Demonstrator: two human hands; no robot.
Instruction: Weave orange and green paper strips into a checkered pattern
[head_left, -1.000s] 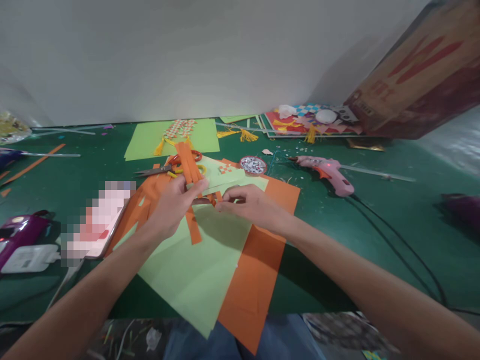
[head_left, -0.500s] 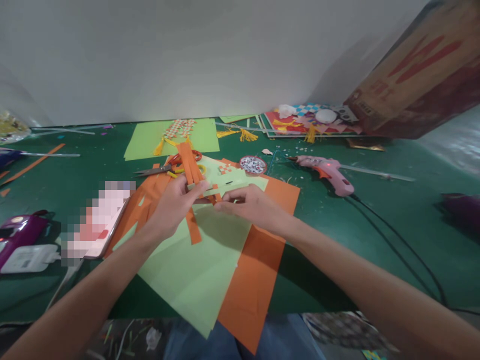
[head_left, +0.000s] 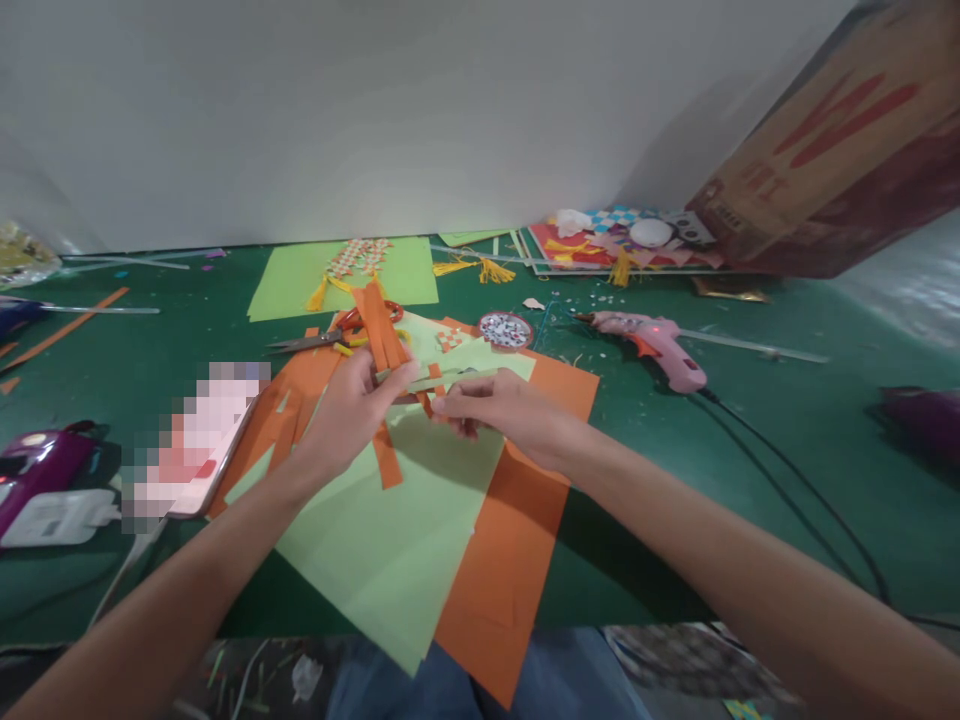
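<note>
My left hand (head_left: 346, 412) pinches a bundle of orange paper strips (head_left: 381, 328) that fan upward and hang down below my fingers. My right hand (head_left: 501, 408) is closed on a light green paper strip (head_left: 450, 378) crossing those orange strips. Both hands hover just above a large light green sheet (head_left: 390, 540) lying over an orange sheet (head_left: 517, 540) on the green cutting mat (head_left: 712, 480). Red-handled scissors (head_left: 330, 335) lie just behind my left hand.
A pink glue gun (head_left: 660, 345) with a black cord lies to the right. A small dish of googly eyes (head_left: 506, 330) sits behind my hands. A phone (head_left: 199, 440) and a purple device (head_left: 37, 465) lie left. A cardboard box (head_left: 840, 150) and finished paper crafts (head_left: 622, 240) stand at the back.
My right hand has drawn slightly closer to my left and tilted the green strip through the orange strips. The left hand has barely moved.
</note>
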